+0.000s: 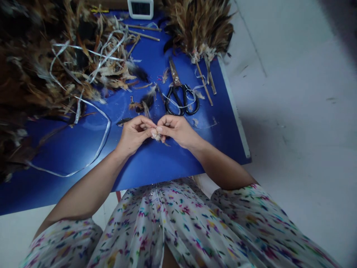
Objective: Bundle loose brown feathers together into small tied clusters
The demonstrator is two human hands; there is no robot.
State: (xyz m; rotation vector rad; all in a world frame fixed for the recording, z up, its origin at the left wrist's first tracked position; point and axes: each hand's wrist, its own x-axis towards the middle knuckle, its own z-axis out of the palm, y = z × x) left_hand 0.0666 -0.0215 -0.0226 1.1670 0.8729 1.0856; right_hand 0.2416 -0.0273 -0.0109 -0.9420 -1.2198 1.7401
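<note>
My left hand and my right hand meet above the blue table, fingertips pinched together on a small tuft of feathers. The tuft is pale at the base with a thin brown tip sticking out to the right; most of it is hidden by my fingers. A few dark loose feathers lie just beyond my hands.
Black-handled scissors lie beyond my right hand. A big heap of brown feathers with white plastic strips fills the left. A feather bundle on sticks sits at the back right. A white device stands at the far edge. Grey floor is on the right.
</note>
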